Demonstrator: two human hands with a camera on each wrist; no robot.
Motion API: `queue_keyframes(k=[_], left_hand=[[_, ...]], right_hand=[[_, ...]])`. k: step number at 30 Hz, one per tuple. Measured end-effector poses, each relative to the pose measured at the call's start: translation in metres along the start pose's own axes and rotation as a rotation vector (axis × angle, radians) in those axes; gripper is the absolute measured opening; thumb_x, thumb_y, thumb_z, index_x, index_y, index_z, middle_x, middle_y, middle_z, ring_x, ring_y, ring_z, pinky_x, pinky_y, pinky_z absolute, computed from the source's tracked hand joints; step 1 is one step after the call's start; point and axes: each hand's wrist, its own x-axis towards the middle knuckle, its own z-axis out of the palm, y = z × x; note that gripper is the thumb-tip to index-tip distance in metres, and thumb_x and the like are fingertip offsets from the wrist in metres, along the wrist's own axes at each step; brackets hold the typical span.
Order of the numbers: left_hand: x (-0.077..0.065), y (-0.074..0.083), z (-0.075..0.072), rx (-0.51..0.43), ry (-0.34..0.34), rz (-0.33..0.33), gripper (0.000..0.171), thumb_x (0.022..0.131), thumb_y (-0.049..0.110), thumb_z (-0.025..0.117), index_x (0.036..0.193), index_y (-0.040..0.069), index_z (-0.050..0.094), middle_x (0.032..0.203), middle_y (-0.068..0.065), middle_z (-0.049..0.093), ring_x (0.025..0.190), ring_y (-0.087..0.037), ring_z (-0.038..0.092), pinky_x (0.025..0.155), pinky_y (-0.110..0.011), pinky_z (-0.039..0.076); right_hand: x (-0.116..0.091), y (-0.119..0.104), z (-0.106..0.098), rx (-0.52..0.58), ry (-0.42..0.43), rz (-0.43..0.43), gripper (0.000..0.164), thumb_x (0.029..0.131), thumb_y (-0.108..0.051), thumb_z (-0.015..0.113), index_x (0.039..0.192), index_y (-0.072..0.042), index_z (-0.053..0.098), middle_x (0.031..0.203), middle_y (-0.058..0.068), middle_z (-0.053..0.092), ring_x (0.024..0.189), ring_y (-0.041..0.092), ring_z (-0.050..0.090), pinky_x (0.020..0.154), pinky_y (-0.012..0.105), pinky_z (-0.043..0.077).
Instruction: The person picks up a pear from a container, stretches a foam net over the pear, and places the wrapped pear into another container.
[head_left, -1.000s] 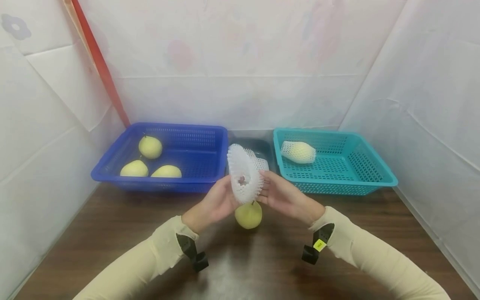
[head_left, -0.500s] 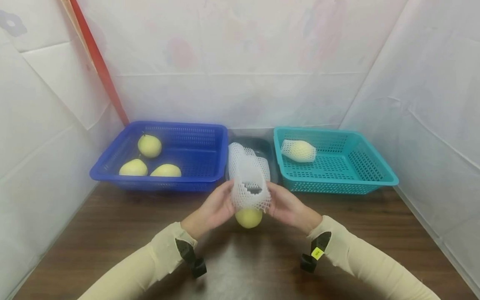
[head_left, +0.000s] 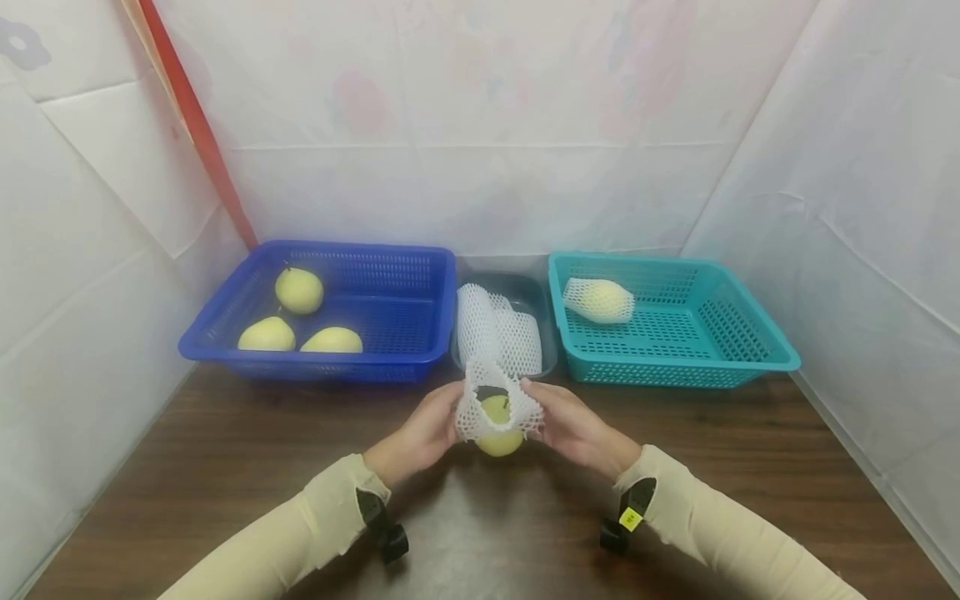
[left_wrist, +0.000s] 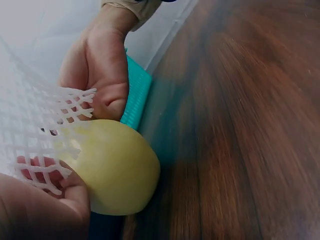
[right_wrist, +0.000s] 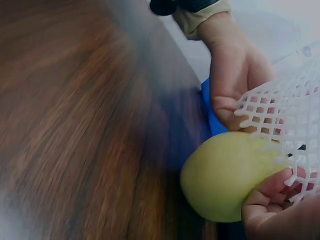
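Observation:
A white foam net sleeve (head_left: 472, 412) is stretched between both hands, partly over a yellow-green pear (head_left: 501, 444) on the table. The left hand (head_left: 422, 435) grips the sleeve's left side, and the right hand (head_left: 576, 427) grips its right side. Through the sleeve's open top the pear's stem shows. In the left wrist view the rounded end of the pear (left_wrist: 122, 170) sticks out of the net's edge. From the right wrist view, curled fingers (right_wrist: 275, 187) hold the mesh (right_wrist: 280, 112) close against the pear. Some fingertips are hidden by the net.
Several items stand along the back: a blue basket (head_left: 390, 358) with pears (head_left: 300, 290), a dark bin (head_left: 551, 333) with more foam net sleeves (head_left: 517, 337), and a teal basket (head_left: 675, 373) with one netted pear (head_left: 603, 301). White cloth (head_left: 480, 200) walls in the brown wooden table (head_left: 247, 442).
Both hands have lowered the foam net sleeve toward the person and down over the pear. Its opening has spread wider, and the sleeves in the bin behind have come into view.

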Motion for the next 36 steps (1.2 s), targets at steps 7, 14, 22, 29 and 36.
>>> queue_keyframes(k=[7,14,22,29,36], left_hand=[[0.004,-0.007,-0.002,0.174,0.141,0.035,0.02,0.094,0.017,0.049,0.099,0.002,0.061,0.085,-0.004,0.059,0.076,-0.015,0.056,0.065,-0.03,0.048],[0.008,-0.015,-0.005,0.284,0.184,0.013,0.029,0.092,0.017,0.051,0.111,-0.003,0.059,0.089,-0.003,0.059,0.08,-0.015,0.053,0.066,-0.027,0.045],[0.013,-0.021,-0.006,0.364,0.185,0.028,0.031,0.094,0.021,0.05,0.112,-0.002,0.058,0.088,-0.004,0.06,0.079,-0.016,0.054,0.065,-0.029,0.046],[0.019,-0.026,-0.01,0.568,0.221,0.094,0.032,0.097,0.025,0.046,0.107,-0.002,0.061,0.095,-0.01,0.063,0.093,-0.021,0.056,0.087,-0.038,0.045],[0.022,-0.027,-0.013,0.799,0.223,0.219,0.025,0.098,0.018,0.044,0.097,0.0,0.061,0.093,-0.012,0.062,0.093,-0.025,0.055,0.087,-0.043,0.044]], right_hand=[[0.005,0.01,-0.009,-0.104,0.038,-0.019,0.027,0.1,-0.024,0.049,0.115,-0.003,0.057,0.093,0.001,0.065,0.084,0.014,0.059,0.074,0.029,0.047],[0.008,0.021,-0.015,-0.146,0.044,0.0,0.04,0.101,-0.024,0.046,0.13,0.004,0.048,0.098,0.002,0.065,0.09,0.015,0.06,0.077,0.031,0.048],[0.013,0.031,-0.021,-0.235,0.084,-0.033,0.041,0.096,-0.021,0.053,0.126,0.008,0.05,0.093,0.006,0.063,0.077,0.017,0.057,0.064,0.029,0.047],[0.017,0.036,-0.023,-0.36,0.165,-0.046,0.044,0.098,-0.026,0.052,0.125,0.008,0.049,0.093,0.012,0.061,0.071,0.018,0.057,0.057,0.028,0.05],[0.023,0.039,-0.017,-0.579,0.28,-0.081,0.028,0.1,-0.02,0.046,0.112,0.005,0.054,0.086,0.015,0.059,0.064,0.021,0.06,0.054,0.035,0.055]])
